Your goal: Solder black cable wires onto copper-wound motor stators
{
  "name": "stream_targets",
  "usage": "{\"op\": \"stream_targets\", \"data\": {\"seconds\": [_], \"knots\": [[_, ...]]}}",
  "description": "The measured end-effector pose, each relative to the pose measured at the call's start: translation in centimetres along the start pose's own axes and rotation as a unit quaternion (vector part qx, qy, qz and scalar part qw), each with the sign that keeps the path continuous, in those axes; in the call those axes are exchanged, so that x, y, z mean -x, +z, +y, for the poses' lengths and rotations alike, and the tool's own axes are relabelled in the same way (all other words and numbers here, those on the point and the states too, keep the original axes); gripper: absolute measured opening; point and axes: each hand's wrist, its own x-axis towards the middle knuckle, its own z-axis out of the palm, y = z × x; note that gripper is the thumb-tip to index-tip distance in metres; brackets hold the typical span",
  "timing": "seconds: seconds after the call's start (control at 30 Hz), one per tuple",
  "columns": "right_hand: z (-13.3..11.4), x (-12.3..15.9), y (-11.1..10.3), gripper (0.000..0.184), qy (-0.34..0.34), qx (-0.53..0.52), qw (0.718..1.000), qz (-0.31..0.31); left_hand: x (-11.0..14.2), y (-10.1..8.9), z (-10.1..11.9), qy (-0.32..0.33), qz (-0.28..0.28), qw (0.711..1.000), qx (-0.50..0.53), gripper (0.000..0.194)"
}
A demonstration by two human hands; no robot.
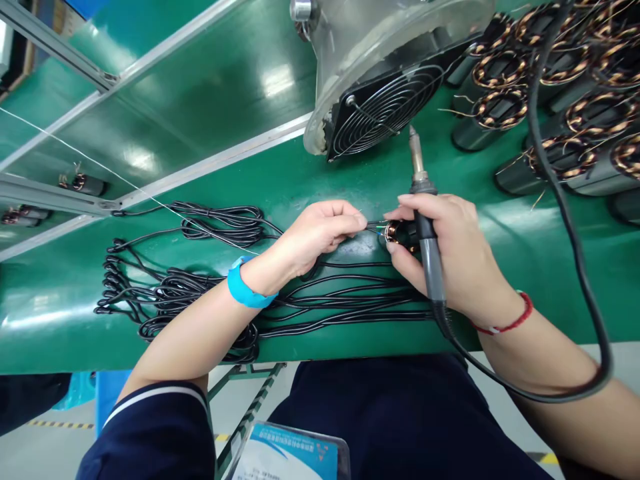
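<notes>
My left hand pinches thin wire leads between thumb and fingertips. They run to a motor stator with copper windings, which my right hand grips between its thumb and fingers. Across that same hand lies a soldering iron, its metal tip pointing away from me toward the fan guard. Its thick cable loops over my right forearm. Under both hands, black cables stretch along the green mat, and their coiled bundles lie to the left.
A fan with a round wire guard sits in a translucent hood just beyond my hands. Several stators stand at the back right. A metal frame rail edges the green bench; a few stators lie past it.
</notes>
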Motion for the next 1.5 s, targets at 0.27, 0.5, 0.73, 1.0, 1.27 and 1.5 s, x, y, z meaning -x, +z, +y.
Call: {"op": "stream_targets", "data": {"seconds": [0.27, 0.5, 0.73, 1.0, 1.27, 1.5], "knots": [[0.6, 0.7, 0.1, 0.063, -0.008, -0.080, 0.996, 0.033, -0.1, 1.4, -0.6, 0.014, -0.016, 0.999, -0.033, 0.014], [0.4, 0.8, 0.3, 0.061, 0.010, -0.102, 0.994, 0.029, -0.3, 1.2, -0.7, -0.010, -0.035, 0.999, -0.005, 0.022], [0.5, 0.6, 0.1, 0.057, 0.011, -0.098, 0.994, 0.045, -0.1, 0.8, -0.5, -0.035, -0.039, 0.998, -0.017, 0.014], [-0.3, 0.7, 0.4, 0.053, 0.052, -0.122, 0.987, 0.094, 0.4, 1.5, -1.1, 0.076, -0.114, 0.983, -0.122, 0.021], [-0.6, -0.3, 0.5, 0.050, 0.052, -0.033, 0.992, 0.107, -0.4, -0.5, 0.2, 0.190, 0.013, 0.924, -0.331, 0.020], [-2.2, 1.1, -5.2, 0.041, -0.063, 0.130, 0.989, -0.019, -1.9, -9.6, 2.9, 0.195, 0.298, 0.894, -0.273, 0.021]]}}
